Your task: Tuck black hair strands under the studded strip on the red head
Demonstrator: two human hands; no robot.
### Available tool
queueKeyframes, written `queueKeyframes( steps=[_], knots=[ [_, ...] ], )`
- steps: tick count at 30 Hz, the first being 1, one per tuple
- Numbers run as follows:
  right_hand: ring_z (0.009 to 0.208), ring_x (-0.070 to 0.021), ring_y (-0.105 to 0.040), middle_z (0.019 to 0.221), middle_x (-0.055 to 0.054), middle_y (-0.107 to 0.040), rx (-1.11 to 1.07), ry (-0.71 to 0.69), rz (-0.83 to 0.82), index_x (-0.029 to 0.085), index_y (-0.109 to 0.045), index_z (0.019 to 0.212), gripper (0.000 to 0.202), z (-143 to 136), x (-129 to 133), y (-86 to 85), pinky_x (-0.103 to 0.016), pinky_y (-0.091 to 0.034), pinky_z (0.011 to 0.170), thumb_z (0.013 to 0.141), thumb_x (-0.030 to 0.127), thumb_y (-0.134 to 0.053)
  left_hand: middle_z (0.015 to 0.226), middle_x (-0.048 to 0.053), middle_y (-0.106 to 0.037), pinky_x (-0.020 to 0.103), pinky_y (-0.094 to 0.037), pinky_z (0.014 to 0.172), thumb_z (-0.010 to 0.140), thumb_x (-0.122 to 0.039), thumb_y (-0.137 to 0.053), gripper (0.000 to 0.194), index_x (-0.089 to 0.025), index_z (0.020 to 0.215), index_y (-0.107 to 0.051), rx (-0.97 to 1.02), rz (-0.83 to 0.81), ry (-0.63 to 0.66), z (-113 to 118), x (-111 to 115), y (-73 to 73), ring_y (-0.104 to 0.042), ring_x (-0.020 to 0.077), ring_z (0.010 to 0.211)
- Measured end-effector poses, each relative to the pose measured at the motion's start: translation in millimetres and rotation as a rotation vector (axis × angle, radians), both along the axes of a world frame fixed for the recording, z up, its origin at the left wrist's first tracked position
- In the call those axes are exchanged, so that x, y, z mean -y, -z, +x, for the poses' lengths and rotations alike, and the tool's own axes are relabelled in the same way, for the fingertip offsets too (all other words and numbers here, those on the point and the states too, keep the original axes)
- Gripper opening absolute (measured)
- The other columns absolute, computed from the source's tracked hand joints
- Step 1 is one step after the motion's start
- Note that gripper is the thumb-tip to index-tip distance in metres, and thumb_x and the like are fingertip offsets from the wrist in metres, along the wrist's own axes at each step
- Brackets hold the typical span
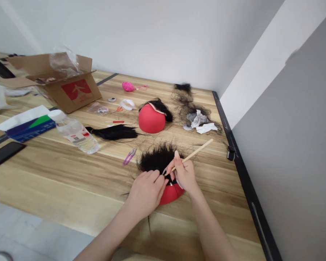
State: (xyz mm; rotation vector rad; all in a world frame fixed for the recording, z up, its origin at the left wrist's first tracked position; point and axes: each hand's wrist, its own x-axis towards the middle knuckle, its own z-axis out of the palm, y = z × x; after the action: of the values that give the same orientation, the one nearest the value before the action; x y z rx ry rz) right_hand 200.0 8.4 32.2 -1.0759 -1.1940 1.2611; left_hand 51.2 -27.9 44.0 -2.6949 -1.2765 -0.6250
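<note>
Close in front of me, a red dome-shaped form (171,194) rests on the table with a black hairpiece (159,157) over it, its short hair sticking up. My right hand (183,174) is closed round a thin light wooden stick (198,149), pen-like, its lower tip meeting the hairpiece. Fingers curled, my left hand (147,188) presses at the hairpiece's near side, close to the stick's tip. What the left fingertips pinch, if anything, is hidden. Purple-handled thread snips (129,157) lie just left of the hairpiece.
Behind stands a second red form (151,119) with dark hair. A black hair bundle (115,132), a water bottle (74,131), a cardboard box (67,90) and a phone (4,155) are on the left. Loose hair and crumpled tissue (198,119) lie right, near the table's dark edge (247,174).
</note>
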Motion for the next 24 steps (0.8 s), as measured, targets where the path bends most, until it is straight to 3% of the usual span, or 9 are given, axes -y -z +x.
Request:
queueKeyframes(
  steps=[11, 17, 21, 24],
  knots=[
    [0.03, -0.0091, -0.039, 0.03, 0.001, -0.042, 0.005, 0.032, -0.003, 0.018, -0.059, 0.045, 0.07, -2, 1, -4.9, -0.023, -0.032, 0.037, 0.086, 0.07, -0.037, 0.07, 0.004, -0.054, 0.032, -0.034, 0.059, 0.095, -0.02, -0.039, 0.025, -0.016, 0.076, -0.055, -0.003, -0.043, -0.035, 1, 2, -1.4, -0.051, 0.0189, 0.065],
    [0.029, -0.0084, -0.037, 0.03, 0.003, -0.038, -0.06, 0.019, 0.019, 0.02, -0.055, 0.045, 0.075, -2, 2, -12.1, -0.03, -0.051, 0.057, 0.082, 0.078, -0.025, 0.071, 0.004, -0.055, 0.032, -0.034, 0.06, 0.094, -0.02, -0.041, 0.023, -0.017, 0.076, -0.055, -0.002, -0.077, -0.045, 3, 3, -2.7, -0.051, 0.0195, 0.066],
    [0.029, -0.0078, -0.033, 0.031, 0.003, -0.038, -0.099, -0.002, 0.004, 0.02, -0.055, 0.045, 0.073, -2, 2, -14.7, -0.032, -0.053, 0.06, 0.08, 0.079, -0.03, 0.072, 0.004, -0.055, 0.032, -0.036, 0.061, 0.095, -0.021, -0.038, 0.026, -0.017, 0.076, -0.056, 0.028, -0.126, -0.05, 2, 3, -0.9, -0.05, 0.0193, 0.066],
    [0.032, -0.0096, -0.036, 0.031, 0.003, -0.037, -0.087, -0.009, 0.01, 0.021, -0.054, 0.045, 0.072, -1, 1, -14.0, -0.029, -0.05, 0.054, 0.081, 0.079, -0.03, 0.071, 0.004, -0.054, 0.03, -0.037, 0.06, 0.097, -0.023, -0.035, 0.031, -0.017, 0.075, -0.055, 0.078, -0.158, -0.065, 0, 4, 0.9, -0.05, 0.0182, 0.065]
  ],
)
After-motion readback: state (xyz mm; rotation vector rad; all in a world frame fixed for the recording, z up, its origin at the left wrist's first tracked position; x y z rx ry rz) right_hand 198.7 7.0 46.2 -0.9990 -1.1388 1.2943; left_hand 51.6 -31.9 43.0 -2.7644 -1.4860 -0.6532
